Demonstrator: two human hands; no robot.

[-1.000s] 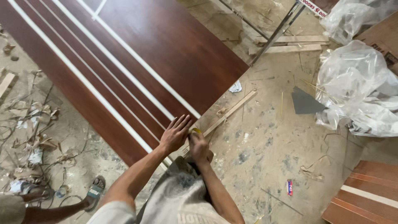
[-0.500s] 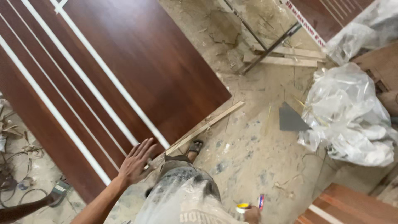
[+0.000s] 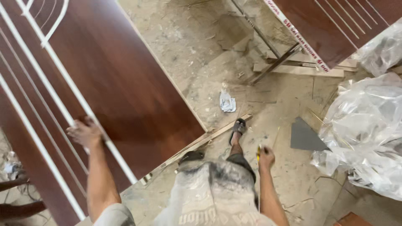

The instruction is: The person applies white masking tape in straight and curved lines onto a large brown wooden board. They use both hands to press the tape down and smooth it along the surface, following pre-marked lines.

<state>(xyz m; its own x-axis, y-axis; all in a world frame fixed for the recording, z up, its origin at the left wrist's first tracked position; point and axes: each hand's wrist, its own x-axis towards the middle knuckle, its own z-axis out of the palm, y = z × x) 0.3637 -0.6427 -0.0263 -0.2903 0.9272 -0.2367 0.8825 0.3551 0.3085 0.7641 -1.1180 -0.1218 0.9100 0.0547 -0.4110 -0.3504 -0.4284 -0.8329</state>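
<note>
Since the earlier frame, the left hand (image 3: pixel 85 133) has slid further onto the dark brown door panel (image 3: pixel 125 83), its grip spread flat beside a white inlay strip (image 3: pixel 63 79), while the right hand (image 3: pixel 265 157), pinching a small yellow tool (image 3: pixel 258 151), has swung out over the dusty floor (image 3: pixel 268 109). Steadying the panel seems to be the step in hand; next calls for bringing the tool back to it.

A long white label strip (image 3: pixel 298 37) with red print runs along the edge of the brown door panel (image 3: pixel 347 25) at upper right; clear plastic wrapping (image 3: pixel 368 134) lies crumpled on the floor at right
</note>
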